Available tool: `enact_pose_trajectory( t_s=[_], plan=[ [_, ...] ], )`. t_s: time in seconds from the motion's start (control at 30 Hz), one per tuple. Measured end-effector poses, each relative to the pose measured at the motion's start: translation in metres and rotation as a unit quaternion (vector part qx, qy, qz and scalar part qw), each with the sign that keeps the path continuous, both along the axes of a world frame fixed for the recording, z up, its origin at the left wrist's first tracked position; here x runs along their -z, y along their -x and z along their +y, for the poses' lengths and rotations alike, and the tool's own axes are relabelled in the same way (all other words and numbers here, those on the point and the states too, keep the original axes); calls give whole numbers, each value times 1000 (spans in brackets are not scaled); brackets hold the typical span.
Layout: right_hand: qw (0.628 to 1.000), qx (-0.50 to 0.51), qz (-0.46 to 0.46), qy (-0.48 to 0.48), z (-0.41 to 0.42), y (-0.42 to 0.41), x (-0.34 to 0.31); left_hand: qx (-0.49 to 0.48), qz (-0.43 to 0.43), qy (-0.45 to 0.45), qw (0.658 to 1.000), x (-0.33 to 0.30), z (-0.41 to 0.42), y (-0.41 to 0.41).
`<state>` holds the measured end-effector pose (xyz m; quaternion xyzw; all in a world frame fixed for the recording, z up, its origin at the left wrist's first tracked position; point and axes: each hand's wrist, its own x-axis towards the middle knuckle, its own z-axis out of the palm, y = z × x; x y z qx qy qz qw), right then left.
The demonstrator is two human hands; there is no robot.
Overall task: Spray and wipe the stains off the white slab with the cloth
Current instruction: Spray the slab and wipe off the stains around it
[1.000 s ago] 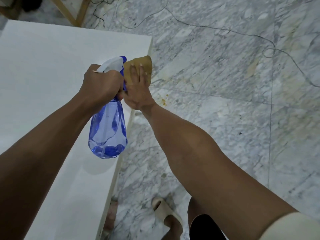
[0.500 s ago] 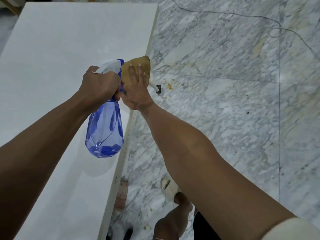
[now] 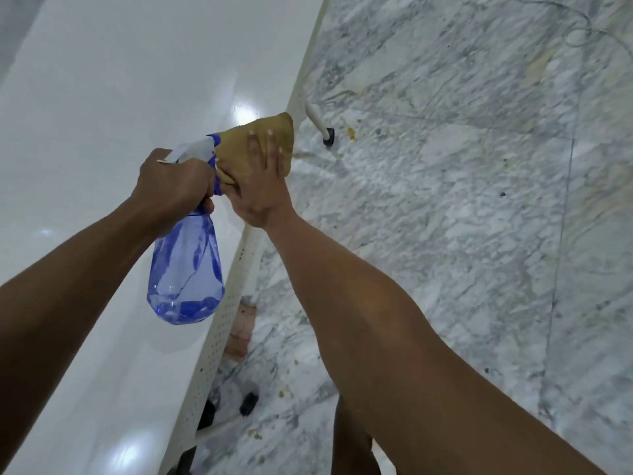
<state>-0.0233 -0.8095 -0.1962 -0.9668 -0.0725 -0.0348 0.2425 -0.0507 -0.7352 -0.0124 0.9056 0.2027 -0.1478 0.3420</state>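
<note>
The white slab [image 3: 113, 138] fills the left half of the view, glossy with light glints. My left hand [image 3: 173, 181] grips the neck and trigger of a blue see-through spray bottle [image 3: 186, 269] with a white nozzle, held above the slab near its right edge. My right hand [image 3: 258, 185] lies flat with straight fingers on a tan cloth [image 3: 270, 130], pressing it on the slab's right edge. No stain shows on the visible slab surface.
The slab rests on a white perforated frame [image 3: 219, 323] with a tube leg and black foot [image 3: 329, 137]. Grey-veined marble floor [image 3: 445, 200] lies to the right, with small brown specks [image 3: 351, 132] and a thin cable [image 3: 579, 32] at top right.
The view has moved closer and tilted, so the slab's far end left the frame. Both hands keep the same hold; the bottle and cloth stay together at the slab's right edge.
</note>
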Motion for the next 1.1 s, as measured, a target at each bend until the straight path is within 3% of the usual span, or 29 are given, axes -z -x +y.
enact_pose_trajectory(
  t_s=[0.23,0.57,0.87,1.1],
  plan=[
    [998,-21,40,33,17,36,-13,-33,12,5,999,-1,18,66],
    [998,-21,22,62,36,77,-9,-16,-2,-3,1000,9,46,110],
    [998,-16,33,46,97,172,-11,44,-43,-6,998,0,81,170],
    [999,-15,50,1,147,254,-11,43,-15,-10,999,3,150,236]
  ],
)
